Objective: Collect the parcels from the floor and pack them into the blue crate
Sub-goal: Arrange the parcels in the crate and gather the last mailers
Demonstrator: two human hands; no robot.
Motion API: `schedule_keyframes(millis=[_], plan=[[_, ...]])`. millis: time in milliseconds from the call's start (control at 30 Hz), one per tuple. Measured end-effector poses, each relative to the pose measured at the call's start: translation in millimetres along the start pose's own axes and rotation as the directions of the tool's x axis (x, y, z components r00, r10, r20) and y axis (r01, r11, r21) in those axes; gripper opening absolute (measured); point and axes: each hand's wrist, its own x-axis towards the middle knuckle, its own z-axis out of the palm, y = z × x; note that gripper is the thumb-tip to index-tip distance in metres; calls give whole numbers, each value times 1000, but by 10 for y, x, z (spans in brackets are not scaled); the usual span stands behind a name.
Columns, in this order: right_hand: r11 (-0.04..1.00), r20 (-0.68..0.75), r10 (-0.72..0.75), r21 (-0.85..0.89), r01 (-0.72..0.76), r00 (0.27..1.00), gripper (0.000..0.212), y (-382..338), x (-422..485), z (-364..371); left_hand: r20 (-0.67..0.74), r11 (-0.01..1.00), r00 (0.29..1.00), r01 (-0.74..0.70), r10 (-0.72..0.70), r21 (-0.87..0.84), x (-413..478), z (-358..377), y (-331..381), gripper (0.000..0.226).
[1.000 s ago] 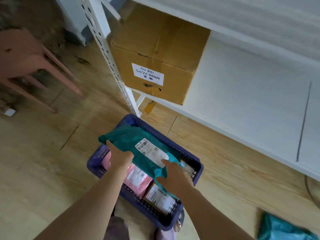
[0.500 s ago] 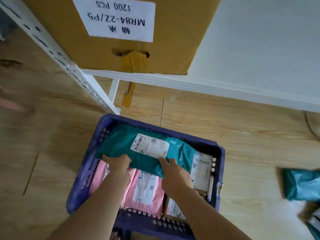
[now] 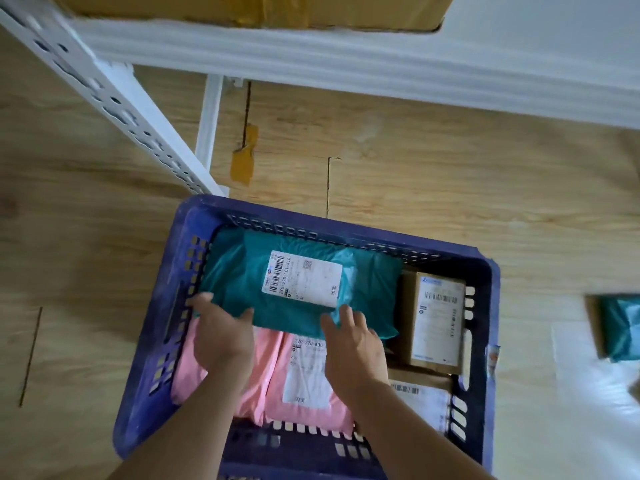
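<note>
The blue crate [image 3: 162, 327] stands on the wooden floor right below me. A teal parcel [image 3: 239, 282] with a white label lies across the crate's far side. My left hand [image 3: 221, 337] grips its near left corner. My right hand [image 3: 353, 344] holds its near edge, fingers on top. Under my hands lie pink parcels [image 3: 194, 379]. A brown box [image 3: 436, 323] sits against the crate's right wall, and a white-labelled parcel [image 3: 426, 403] lies near it. Another teal parcel [image 3: 620, 327] lies on the floor at the right edge.
A white metal shelf frame [image 3: 114, 98] rises just beyond the crate, with a cardboard box [image 3: 242, 8] on its lowest shelf. A strip of yellow tape [image 3: 244, 161] sticks to the floor. Something pale and white [image 3: 595, 382] lies on the floor to the right.
Both hands have lowered the teal parcel from above the crate down into its far side. My view has dropped closer to the crate.
</note>
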Motion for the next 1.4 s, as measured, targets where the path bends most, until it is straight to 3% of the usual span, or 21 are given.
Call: schedule_keyframes(millis=[33,100,167,233,400,567,833,1000,1133,1400], plan=[[1000,-73,-16,-4,16,997,52,-22,-7,-23,3,977,983,-184,185,108,-42,-37,-10,55],[999,30,-51,17,51,998,53,-50,-14,-8,243,787,844,-534,478,310,-111,-78,-3,39],[1000,215,-7,-13,10,977,69,-48,38,56,511,582,697,-711,504,396,-69,12,-66,50],[999,284,50,-31,-43,958,79,-15,129,96,633,569,665,-718,395,400,-64,62,-63,62],[994,403,101,-15,-104,910,82,-4,302,126,687,574,674,-686,270,447,5,162,-51,85],[993,299,42,92,-73,953,64,28,145,-58,678,553,661,-712,322,432,-68,-95,175,67],[980,145,40,189,-67,989,63,289,-368,-895,652,538,639,-745,408,394,-493,-623,665,61],[974,46,55,218,-63,997,61,475,-715,-1491,654,429,549,-831,521,355,-970,-935,1191,59],[957,-118,90,285,-53,989,56,603,-1069,-1995,645,341,464,-885,608,316,-1451,-1218,1679,52],[889,-390,214,458,-13,895,43,852,-2102,-2947,599,115,292,-942,745,316,-2596,-1957,2436,45]])
